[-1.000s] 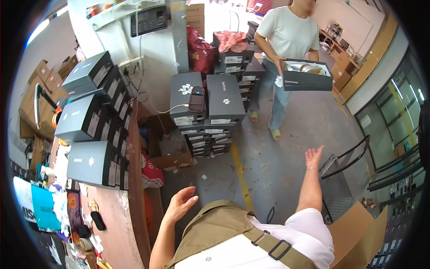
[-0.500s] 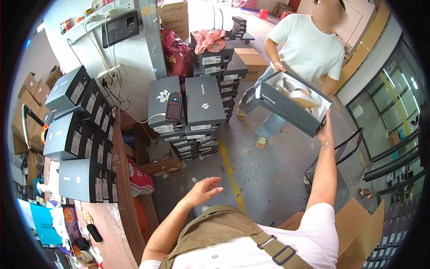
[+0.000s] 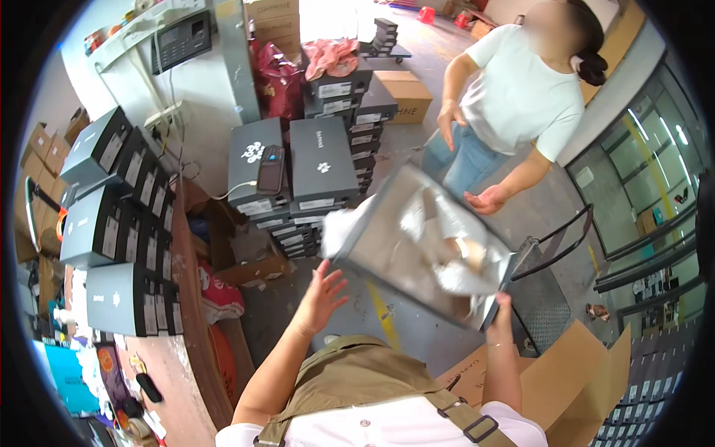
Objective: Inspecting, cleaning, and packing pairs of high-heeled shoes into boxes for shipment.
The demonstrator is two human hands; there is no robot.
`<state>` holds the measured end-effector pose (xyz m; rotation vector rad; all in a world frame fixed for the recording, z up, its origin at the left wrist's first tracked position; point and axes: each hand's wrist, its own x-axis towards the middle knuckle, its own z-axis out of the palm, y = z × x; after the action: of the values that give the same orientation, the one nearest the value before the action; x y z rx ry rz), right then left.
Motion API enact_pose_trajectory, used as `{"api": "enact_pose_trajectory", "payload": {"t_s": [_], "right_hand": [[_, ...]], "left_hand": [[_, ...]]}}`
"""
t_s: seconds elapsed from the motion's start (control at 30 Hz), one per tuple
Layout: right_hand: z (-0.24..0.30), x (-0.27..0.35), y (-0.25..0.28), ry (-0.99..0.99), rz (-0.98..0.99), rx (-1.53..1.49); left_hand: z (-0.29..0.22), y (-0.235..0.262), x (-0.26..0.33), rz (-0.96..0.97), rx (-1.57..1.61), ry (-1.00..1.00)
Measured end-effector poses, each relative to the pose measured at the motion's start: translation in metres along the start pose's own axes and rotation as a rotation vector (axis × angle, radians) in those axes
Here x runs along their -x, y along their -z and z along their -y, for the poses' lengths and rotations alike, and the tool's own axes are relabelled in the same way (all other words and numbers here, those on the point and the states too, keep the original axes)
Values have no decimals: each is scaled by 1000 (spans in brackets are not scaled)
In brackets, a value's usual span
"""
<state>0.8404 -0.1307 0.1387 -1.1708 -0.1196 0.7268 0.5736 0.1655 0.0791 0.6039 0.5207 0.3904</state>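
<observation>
An open grey shoebox point(image 3: 387, 287), slightly blurred, is tilted in front of me. Inside lies a pair of pale shoes point(image 3: 465, 252) in clear plastic wrapping point(image 3: 454, 281), and white paper point(image 3: 339, 232) sticks out past its left side. My right hand point(image 3: 502, 309) grips the box by its lower right corner. Just below the left corner is my left hand point(image 3: 322, 302), open with fingers spread; whether its fingertips touch the box I cannot tell. Across from me, a person in a white T-shirt point(image 3: 514, 89) has both hands point(image 3: 488, 200) apart and off the box.
Stacked shoeboxes point(image 3: 320, 160) stand ahead, with a handheld scanner point(image 3: 270, 170) on top. More shoeboxes point(image 3: 119, 298) are piled on the workbench point(image 3: 190, 372) to my left. An open carton point(image 3: 566, 380) is at lower right, beside a black-handled trolley point(image 3: 540, 305).
The shoebox has come down and left toward me, with my right hand on it. The other person has let go. My left hand has risen to the box's left corner.
</observation>
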Motion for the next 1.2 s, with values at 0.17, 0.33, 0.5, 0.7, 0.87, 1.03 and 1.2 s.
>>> {"api": "enact_pose_trajectory", "payload": {"t_s": [0.17,0.33,0.5,0.7,0.87,1.03,1.2], "right_hand": [[-76,14,-100,-475,417,69],[-186,12,-198,-830,795,110],[-302,63,-308,-959,1174,192],[-402,232,-396,-1015,1433,323],[-488,324,-407,-1124,1764,995],[-493,342,-468,-363,2216,875],[-488,380,-555,-175,2548,1026]], "left_hand": [[-24,66,83,-74,598,-221],[-5,145,225,-437,655,-654],[64,191,325,-846,727,-1074],[80,191,417,-1469,434,-1194],[108,313,552,-1933,86,-904],[98,327,581,-2344,-297,-582],[75,326,575,-2287,-533,-639]]}}
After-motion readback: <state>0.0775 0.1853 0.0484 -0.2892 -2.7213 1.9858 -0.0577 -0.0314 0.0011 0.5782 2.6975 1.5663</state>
